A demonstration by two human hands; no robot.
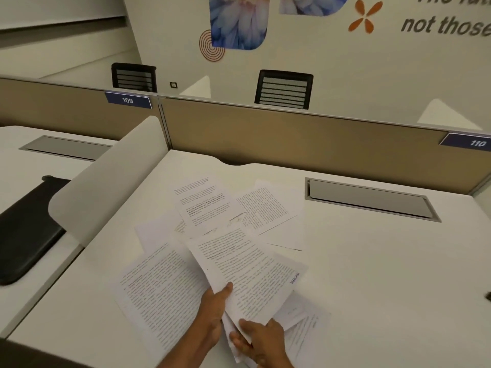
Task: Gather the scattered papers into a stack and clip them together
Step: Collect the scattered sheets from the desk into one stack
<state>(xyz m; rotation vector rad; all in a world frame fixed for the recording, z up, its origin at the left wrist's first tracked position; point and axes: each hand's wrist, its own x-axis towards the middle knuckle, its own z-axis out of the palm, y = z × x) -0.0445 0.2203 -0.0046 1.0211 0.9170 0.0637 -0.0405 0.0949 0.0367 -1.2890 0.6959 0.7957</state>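
Several printed white papers lie scattered over the white desk (pixel 372 274). Both hands hold a small bunch of sheets (pixel 247 269) lifted at a slant near the front edge. My left hand (pixel 212 312) grips its left edge, thumb on top. My right hand (pixel 261 341) pinches its lower edge. A large printed page (pixel 162 290) lies flat to the left of my hands. Two overlapping pages (pixel 204 203) and another page (pixel 263 205) rest farther back. More sheets (pixel 303 320) lie under the held bunch at the right. No clip is visible.
A curved white divider (pixel 106 181) stands on the left; beyond it lies a black pad (pixel 24 235) on the neighbouring desk. A grey cable flap (pixel 369 199) sits at the back right. A tan partition (pixel 292 136) closes the back. A small dark object (pixel 487 296) shows at the right edge.
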